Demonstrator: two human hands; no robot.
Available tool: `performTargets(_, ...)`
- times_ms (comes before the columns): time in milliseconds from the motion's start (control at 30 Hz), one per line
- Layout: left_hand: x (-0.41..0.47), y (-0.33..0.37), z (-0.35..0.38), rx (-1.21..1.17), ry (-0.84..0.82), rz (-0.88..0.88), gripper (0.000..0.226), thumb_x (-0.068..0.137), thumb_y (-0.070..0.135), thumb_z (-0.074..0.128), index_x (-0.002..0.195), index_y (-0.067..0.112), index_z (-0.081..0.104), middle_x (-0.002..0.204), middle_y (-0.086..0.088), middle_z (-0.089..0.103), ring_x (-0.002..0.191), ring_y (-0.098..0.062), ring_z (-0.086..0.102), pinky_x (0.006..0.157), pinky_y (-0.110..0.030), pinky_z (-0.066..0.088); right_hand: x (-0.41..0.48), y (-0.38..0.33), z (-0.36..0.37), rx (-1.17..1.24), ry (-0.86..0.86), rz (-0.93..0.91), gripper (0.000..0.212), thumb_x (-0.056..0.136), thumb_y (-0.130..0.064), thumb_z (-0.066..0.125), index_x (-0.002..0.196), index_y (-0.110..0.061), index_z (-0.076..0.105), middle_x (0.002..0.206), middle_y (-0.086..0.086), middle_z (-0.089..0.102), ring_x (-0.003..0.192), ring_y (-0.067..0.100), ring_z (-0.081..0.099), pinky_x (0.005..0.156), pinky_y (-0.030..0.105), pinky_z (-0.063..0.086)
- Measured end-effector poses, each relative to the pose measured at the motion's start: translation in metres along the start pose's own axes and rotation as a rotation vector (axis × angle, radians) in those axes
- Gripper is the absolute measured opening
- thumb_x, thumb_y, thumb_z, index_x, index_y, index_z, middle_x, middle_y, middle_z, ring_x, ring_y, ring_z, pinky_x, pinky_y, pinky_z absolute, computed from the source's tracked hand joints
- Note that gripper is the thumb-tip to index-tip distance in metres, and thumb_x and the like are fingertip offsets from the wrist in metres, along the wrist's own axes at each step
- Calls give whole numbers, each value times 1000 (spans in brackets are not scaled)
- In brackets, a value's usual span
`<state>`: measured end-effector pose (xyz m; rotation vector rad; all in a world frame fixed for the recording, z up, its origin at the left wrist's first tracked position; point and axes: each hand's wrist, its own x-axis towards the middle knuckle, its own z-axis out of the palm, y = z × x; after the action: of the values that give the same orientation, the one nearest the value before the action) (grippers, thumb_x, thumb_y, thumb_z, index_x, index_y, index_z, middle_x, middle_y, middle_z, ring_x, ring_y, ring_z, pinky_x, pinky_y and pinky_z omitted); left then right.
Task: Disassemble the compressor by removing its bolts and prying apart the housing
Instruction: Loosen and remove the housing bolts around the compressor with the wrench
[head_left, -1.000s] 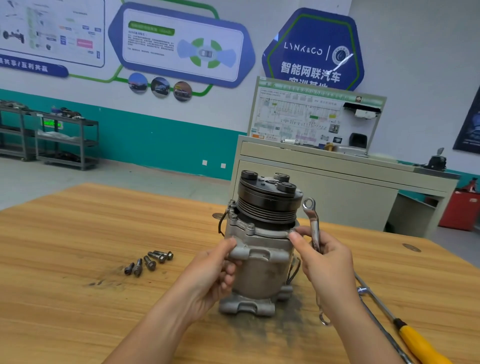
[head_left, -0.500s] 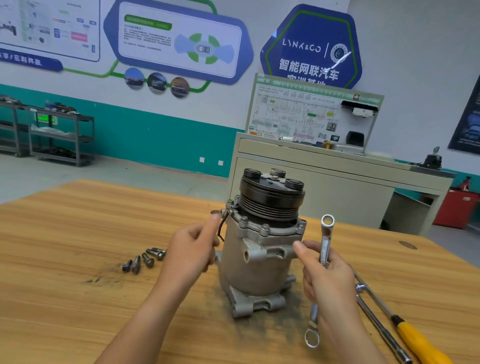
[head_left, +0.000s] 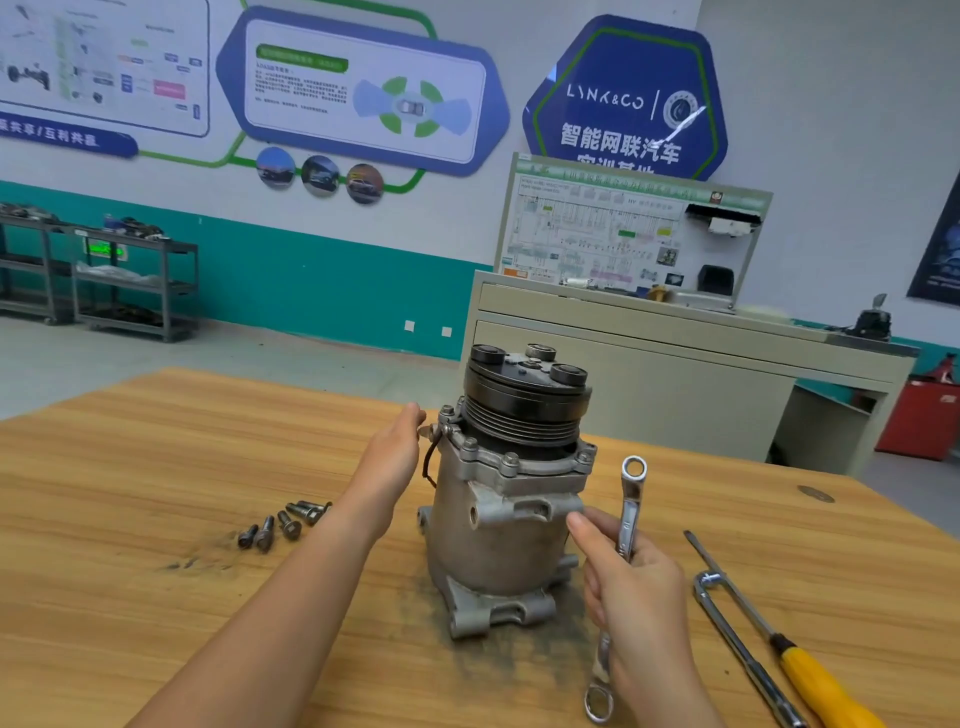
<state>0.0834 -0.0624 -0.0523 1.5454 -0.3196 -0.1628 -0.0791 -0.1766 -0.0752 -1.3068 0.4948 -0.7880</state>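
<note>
Your left hand (head_left: 392, 457) flat, fingers straight, beside upright grey metal compressor (head_left: 498, 545). Your right hand (head_left: 639, 613) grips silver ring wrench (head_left: 631, 501), forefinger touching compressor body.

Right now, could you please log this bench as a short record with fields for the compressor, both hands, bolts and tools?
compressor: upright on wooden table, pulley on top
left hand: fingers extended at its upper-left bracket
right hand: grips ring spanner, forefinger against compressor
loose bolts: clustered left of compressor
other tools: steel bar, yellow-handled screwdriver, far right
</note>
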Motion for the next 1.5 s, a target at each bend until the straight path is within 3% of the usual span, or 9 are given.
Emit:
performTargets(133, 2, -3, 7, -72, -25, -27, 36, 101, 38, 25, 99, 27, 59, 100, 12, 59, 95, -5, 54, 87, -36, 39, 2, 0, 0, -11, -6, 3, 6, 81, -11, 68, 85, -15, 67, 45, -2, 33, 36, 7, 25, 31, 16, 21)
performTargets(367, 3, -12, 5, -43, 102, 65, 32, 101, 28, 31, 85, 31, 59, 90, 17, 56, 87, -3, 54, 69, -28, 43, 4, -1, -2, -28, -23, 5, 7, 82, -11, 67, 86, -16, 65, 48, 1, 32, 37, 7, 24, 32, 16, 20)
performTargets(500, -4, -24, 2, -129, 158, 94, 23, 99, 29, 38, 96, 28, 61, 95, 16, 58, 90, 1, 55, 82, -32, 39, 3, -3, -5, -3, -26, 21, 7, 82, -7, 66, 85, -13, 65, 45, 0, 32, 34, 6, 24, 32, 16, 20)
performTargets(700, -15, -26, -2, -105, 181, 133, 28, 98, 29, 41, 114, 17, 60, 105, 7, 62, 108, -16, 56, 97, -42, 44, 4, 3, -6, -108, 25, -117, 3, 82, -17, 66, 80, -18, 67, 43, -8, 38, 42, 8, 32, 44, 21, 27)
performTargets(1067, -61, -40, 18, 176, 225, 530, 60, 94, 52, 28, 147, 24, 22, 153, 15, 14, 132, 13, 9, 105, -11, 10, 3, 20, -4, -248, 136, -404, 20, 97, -26, 39, 97, -27, 60, 61, -7, 43, 57, 11, 39, 53, 26, 33)
performTargets(1200, -59, -38, 16, 140, 252, 578, 62, 89, 42, 29, 146, 18, 24, 154, 6, 14, 124, 28, 7, 100, 2, 8, 0, 14, -12, -88, 268, -565, 25, 99, -22, 33, 88, -29, 54, 50, -7, 38, 42, 5, 36, 39, 20, 32)
performTargets(1300, -56, -38, 14, 114, 260, 574, 61, 90, 39, 30, 145, 12, 27, 153, -1, 18, 116, 34, 8, 92, 10, 7, 0, 19, -19, -96, 240, -522, 26, 100, -19, 30, 84, -25, 49, 46, -7, 44, 43, 2, 42, 44, 19, 39)
performTargets(1400, -57, -40, 15, 126, 253, 581, 62, 90, 39, 30, 145, 11, 26, 153, -1, 17, 119, 31, 8, 94, 8, 7, 3, 23, -23, -161, 240, -438, 23, 100, -17, 31, 83, -24, 46, 55, -3, 46, 53, 12, 49, 55, 31, 45)
performTargets(1500, -60, -42, 16, 144, 229, 600, 66, 89, 48, 30, 146, 16, 23, 154, 7, 13, 129, 16, 9, 109, -11, 11, 3, 24, -23, -210, 228, -412, 22, 99, -18, 33, 84, -28, 45, 58, 0, 48, 58, 18, 51, 63, 40, 47)
